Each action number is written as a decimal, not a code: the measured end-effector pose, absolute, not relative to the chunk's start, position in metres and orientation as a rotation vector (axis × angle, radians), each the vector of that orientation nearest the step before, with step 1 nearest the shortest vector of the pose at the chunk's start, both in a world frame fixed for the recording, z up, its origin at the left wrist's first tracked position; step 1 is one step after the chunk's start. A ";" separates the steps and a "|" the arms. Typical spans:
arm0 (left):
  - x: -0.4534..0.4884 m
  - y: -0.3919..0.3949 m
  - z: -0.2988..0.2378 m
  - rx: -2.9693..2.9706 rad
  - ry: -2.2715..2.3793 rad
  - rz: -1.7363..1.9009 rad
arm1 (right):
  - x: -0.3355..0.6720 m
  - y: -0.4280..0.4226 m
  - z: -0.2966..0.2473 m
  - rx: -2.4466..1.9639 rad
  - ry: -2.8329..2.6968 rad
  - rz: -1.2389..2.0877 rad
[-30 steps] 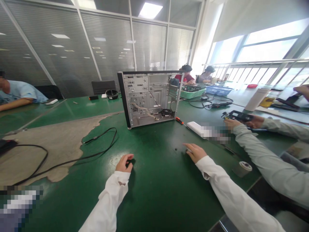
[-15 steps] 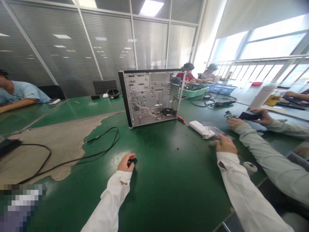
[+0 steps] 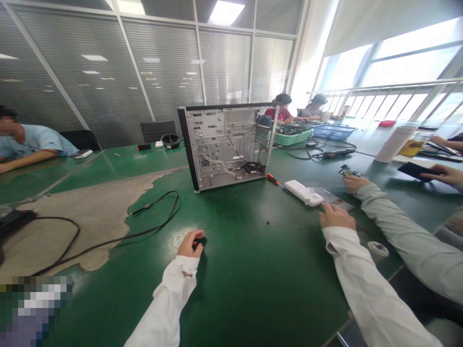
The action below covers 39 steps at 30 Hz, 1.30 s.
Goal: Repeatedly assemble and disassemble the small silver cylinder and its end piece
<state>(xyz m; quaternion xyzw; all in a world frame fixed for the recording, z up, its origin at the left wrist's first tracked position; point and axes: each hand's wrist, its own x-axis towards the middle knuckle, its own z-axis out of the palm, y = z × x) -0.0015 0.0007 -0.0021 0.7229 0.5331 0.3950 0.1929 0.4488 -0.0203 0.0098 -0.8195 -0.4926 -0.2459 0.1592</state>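
My left hand (image 3: 191,244) rests on the green table with fingers curled and the thumb apart. Only dark shadow shows between them. My right hand (image 3: 338,216) lies palm down with its fingers stretched out, the fingertips beside the near end of a white power bank (image 3: 299,192) and a clear plastic packet (image 3: 338,198). Whether they touch either one I cannot tell. An orange-handled screwdriver (image 3: 273,179) lies behind the power bank. Farther back stands an open computer case (image 3: 231,144), with loose cables and a black fan (image 3: 253,167) inside.
On the right a co-worker's hand (image 3: 356,183) holds a small part; another hand (image 3: 446,174) holds a dark flat object. Beyond are a green basket (image 3: 293,138), a blue basket (image 3: 333,132) and a pale bottle (image 3: 394,144). A black cable (image 3: 119,236) crosses the left. A tape roll (image 3: 378,249) lies near right.
My right hand's fingers have moved slightly left, towards the power bank's end. The co-worker's hand with the dark object has moved away to the right. My left hand stays where it was.
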 end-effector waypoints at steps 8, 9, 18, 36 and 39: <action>-0.003 0.004 -0.007 2.028 1.488 1.101 | 0.363 -0.011 0.011 -1.677 -2.161 -0.508; -0.003 0.004 -0.007 2.030 1.487 1.100 | 0.350 -0.008 0.007 -1.599 -2.259 -0.448; -0.004 0.002 -0.004 2.050 1.477 1.103 | 0.336 0.011 -0.012 -1.419 -2.335 -0.348; -0.004 0.002 -0.004 2.031 1.483 1.080 | 0.461 -0.011 0.019 -1.852 -0.985 -0.621; -0.004 0.003 -0.006 2.036 1.481 1.094 | 0.467 -0.008 0.013 -1.910 -1.006 -0.574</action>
